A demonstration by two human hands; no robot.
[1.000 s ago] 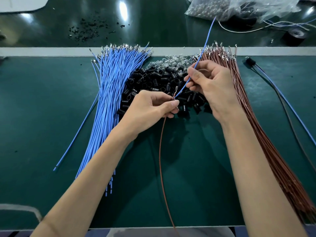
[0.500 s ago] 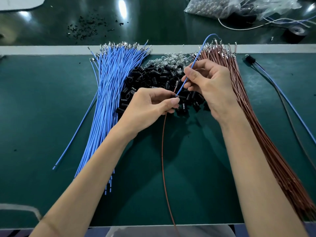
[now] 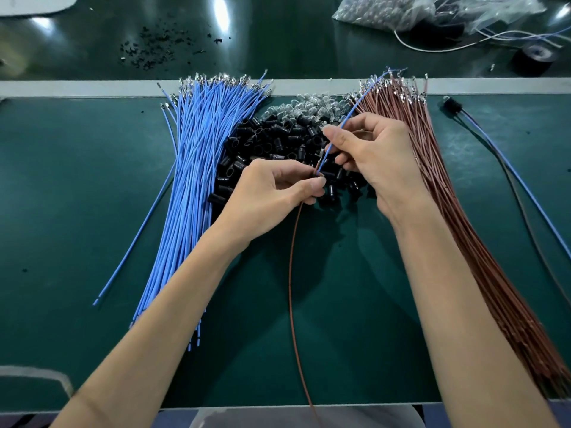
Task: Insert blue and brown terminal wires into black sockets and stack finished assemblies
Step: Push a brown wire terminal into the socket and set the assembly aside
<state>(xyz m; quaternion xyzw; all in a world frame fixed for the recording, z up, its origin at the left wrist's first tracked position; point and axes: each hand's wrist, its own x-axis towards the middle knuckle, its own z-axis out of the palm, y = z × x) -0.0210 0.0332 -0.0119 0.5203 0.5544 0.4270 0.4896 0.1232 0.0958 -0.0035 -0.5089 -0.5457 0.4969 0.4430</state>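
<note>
A green tabletop (image 3: 77, 186) is carrying everything. A bundle of blue wires (image 3: 197, 168) is lying on its left and a bundle of brown wires (image 3: 463, 230) on its right, with a heap of black sockets (image 3: 272, 140) sitting between them. The left hand (image 3: 272, 196) is pinching the top end of one brown wire (image 3: 292, 288) above the heap (whether a socket is in there too is hidden). The right hand (image 3: 377, 159) is gripping a single blue wire (image 3: 349, 114), whose lower end is meeting the left fingertips. One finished assembly (image 3: 452, 105) is lying far right.
</note>
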